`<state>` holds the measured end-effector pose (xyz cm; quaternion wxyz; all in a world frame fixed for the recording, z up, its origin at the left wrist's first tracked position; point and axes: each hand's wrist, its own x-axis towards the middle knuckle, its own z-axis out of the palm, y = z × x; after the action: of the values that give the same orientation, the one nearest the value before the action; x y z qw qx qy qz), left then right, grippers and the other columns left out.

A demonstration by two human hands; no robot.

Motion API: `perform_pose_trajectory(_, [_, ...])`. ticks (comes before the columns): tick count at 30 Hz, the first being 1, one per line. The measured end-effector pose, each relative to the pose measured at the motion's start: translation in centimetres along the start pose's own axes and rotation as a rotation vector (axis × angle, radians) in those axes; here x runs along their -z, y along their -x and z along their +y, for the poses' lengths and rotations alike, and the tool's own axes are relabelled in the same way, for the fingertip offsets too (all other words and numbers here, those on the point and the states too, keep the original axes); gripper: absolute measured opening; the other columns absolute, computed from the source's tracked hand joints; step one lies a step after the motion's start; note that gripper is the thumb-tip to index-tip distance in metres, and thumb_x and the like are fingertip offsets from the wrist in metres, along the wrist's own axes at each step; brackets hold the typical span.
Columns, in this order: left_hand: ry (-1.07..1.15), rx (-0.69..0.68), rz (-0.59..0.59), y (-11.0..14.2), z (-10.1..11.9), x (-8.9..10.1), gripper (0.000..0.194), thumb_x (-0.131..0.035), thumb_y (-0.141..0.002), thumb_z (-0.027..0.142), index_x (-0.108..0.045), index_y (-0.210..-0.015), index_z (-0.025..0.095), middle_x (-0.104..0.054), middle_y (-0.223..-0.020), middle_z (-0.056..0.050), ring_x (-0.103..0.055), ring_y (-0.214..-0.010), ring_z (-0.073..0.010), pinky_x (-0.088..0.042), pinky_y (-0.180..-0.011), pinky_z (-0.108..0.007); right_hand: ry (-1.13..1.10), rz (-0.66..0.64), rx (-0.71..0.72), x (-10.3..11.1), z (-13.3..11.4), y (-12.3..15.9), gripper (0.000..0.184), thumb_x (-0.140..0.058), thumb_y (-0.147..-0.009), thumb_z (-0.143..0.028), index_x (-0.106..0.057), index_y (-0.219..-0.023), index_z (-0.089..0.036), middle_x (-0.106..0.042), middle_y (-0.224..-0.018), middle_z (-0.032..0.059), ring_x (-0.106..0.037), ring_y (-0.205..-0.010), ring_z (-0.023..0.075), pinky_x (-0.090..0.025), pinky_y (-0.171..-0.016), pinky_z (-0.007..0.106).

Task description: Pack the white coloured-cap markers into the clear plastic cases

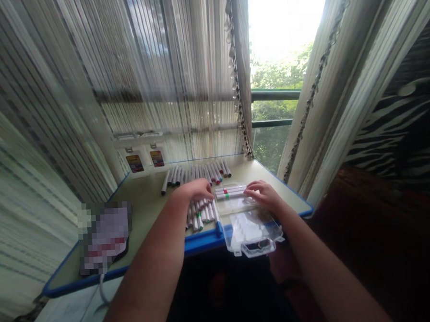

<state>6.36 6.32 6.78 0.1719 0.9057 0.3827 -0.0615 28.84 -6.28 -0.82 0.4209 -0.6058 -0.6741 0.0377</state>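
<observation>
Forearms (145, 275) over a blue-edged table (149, 217) by curtains (54, 116), fingers (252, 191) curled on markers (231, 192), grip unclear

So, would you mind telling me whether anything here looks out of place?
Yes: the open clear plastic case sticks out past the table's blue front edge, so it looks barely supported, and one marker lies askew from the row.

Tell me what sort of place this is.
Probably a home workspace beside a window: a small blue-edged desk stands against sheer curtains, a balcony railing and trees show outside, and markers lie spread on the desk.
</observation>
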Motion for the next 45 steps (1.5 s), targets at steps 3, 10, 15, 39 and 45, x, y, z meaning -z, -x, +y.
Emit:
perform_pose_trajectory(3, [-0.005, 0.0, -0.011, 0.0, 0.0, -0.1, 0.034, -0.063, -0.066, 0.038, -0.071, -0.09, 0.015, -0.07, -0.086, -0.005, -0.061, -0.076, -0.0177, -0.041, -0.064, -0.024, -0.002, 0.006, -0.008, 0.0, 0.1, 0.0, 0.024, -0.057, -0.081, -0.039, -0.072, -0.075, -0.021, -0.07, -0.087, 0.0057, -0.059, -0.087, 0.0199, -0.042, -0.083, 0.034])
perform_pose_trajectory(10, [-0.019, -0.027, -0.025, 0.1, 0.4, -0.3, 0.031, -0.065, -0.064, 0.036, -0.072, -0.084, 0.014, -0.069, -0.078, -0.005, -0.059, -0.07, -0.0167, -0.038, -0.058, -0.024, -0.022, 0.004, -0.02, 0.0, 0.1, 0.1, 0.024, -0.056, -0.081, -0.038, -0.072, -0.075, -0.02, -0.07, -0.086, 0.0065, -0.059, -0.088, 0.0201, -0.042, -0.084, 0.034])
perform_pose_trajectory(15, [-0.057, -0.014, -0.025, -0.1, 0.5, -0.1, 0.031, -0.065, -0.064, 0.037, -0.072, -0.084, 0.014, -0.068, -0.077, -0.005, -0.057, -0.067, -0.0156, -0.037, -0.056, -0.024, -0.012, 0.011, -0.02, 0.1, -0.1, 0.1, 0.023, -0.057, -0.08, -0.038, -0.071, -0.074, -0.021, -0.07, -0.086, 0.0062, -0.06, -0.088, 0.0198, -0.042, -0.084, 0.033])
perform_pose_trajectory(39, [-0.114, -0.008, 0.068, 0.4, 1.4, 0.0, 0.037, -0.065, -0.058, 0.016, -0.071, -0.094, 0.02, -0.069, -0.098, -0.004, -0.062, -0.086, -0.0187, -0.044, -0.072, -0.023, -0.022, 0.007, -0.055, 0.2, -0.2, 0.3, 0.026, -0.056, -0.079, -0.04, -0.071, -0.074, -0.02, -0.069, -0.086, 0.007, -0.06, -0.082, 0.0194, -0.045, -0.077, 0.032])
perform_pose_trajectory(45, [-0.093, -0.009, 0.046, 0.1, 1.1, -0.1, 0.034, -0.066, -0.06, 0.021, -0.073, -0.093, 0.018, -0.071, -0.093, -0.005, -0.063, -0.083, -0.0185, -0.044, -0.071, -0.022, -0.028, -0.003, -0.07, 0.3, -0.4, 0.3, 0.025, -0.056, -0.079, -0.039, -0.071, -0.077, -0.019, -0.067, -0.088, 0.0077, -0.059, -0.084, 0.0196, -0.045, -0.075, 0.032])
